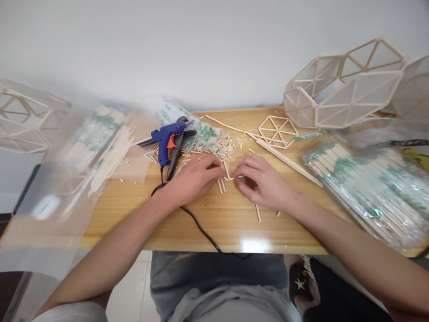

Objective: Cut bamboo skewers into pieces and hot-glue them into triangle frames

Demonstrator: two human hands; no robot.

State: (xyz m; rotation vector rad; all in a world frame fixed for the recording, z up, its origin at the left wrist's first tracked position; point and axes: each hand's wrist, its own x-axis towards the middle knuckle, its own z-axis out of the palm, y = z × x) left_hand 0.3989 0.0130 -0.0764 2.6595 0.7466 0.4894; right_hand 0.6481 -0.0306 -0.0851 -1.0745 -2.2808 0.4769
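Both of my hands rest on the wooden table [214, 223], fingertips almost meeting over a few short wooden sticks [224, 179]. My left hand [194, 176] has its fingers curled and pinched on a short stick piece. My right hand [263, 181] is also curled, its fingertips pinching another short stick near the left hand's. A blue hot glue gun [167, 143] lies just behind my left hand, its black cord [197, 226] running under my left wrist to the table's front edge.
Bundles of wrapped chopsticks [372, 188] lie at the right and more packs [94, 143] at the left. A pile of cut stick bits [214, 145], a small flat hexagon frame [277, 131], long chopsticks [288, 162] and large geodesic stick frames [342, 89] sit at the back.
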